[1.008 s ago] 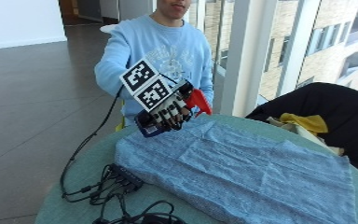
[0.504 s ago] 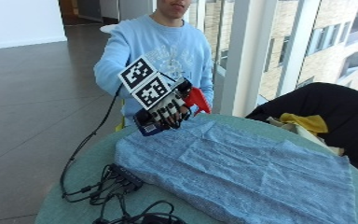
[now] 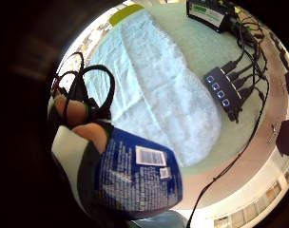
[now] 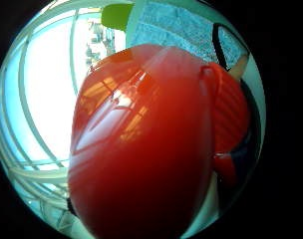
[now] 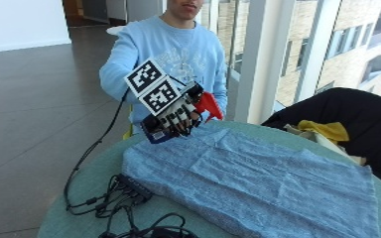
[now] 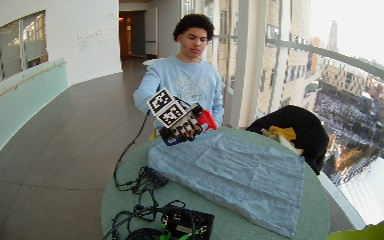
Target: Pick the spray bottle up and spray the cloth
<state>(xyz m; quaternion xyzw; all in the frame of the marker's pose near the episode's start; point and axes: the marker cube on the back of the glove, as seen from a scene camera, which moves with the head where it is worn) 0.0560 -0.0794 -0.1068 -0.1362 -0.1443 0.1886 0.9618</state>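
1. You have the spray bottle (image 5: pixel 177 121) off the worktop (image 5: pixel 91 191) already: your gloved right hand (image 5: pixel 177 115) has its fingers curled round the blue-labelled body, so the pick-up part looks done

2. The bottle hangs in the air at the near edge of the cloth (image 5: pixel 256 183), just above its corner on your side, with the red spray head (image 5: pixel 208 105) facing out toward the cloth

3. Spraying is what you have left. No mist and no wet patch shows on the cloth, so I judge no spray has landed; whether a finger sits on the trigger cannot be told from these views

4. The palm views agree: the red head fills the thumb-side one, and the labelled bottle body (image 3: pixel 135 178) sits close to your palm with the cloth spread below

5. The worktop is round and pale green. The light blue cloth lies flat over most of it, lightly creased

6. Beside the cloth lie a black hub (image 5: pixel 134 187) and loose cables (image 5: pixel 111 203), and further off a black box (image 6: pixel 185 223)

7. Behind you stand tall windows, and a chair (image 5: pixel 349 119) draped in dark fabric with something yellow (image 5: pixel 322 130) on it stands by the worktop; the floor is dark and glossy
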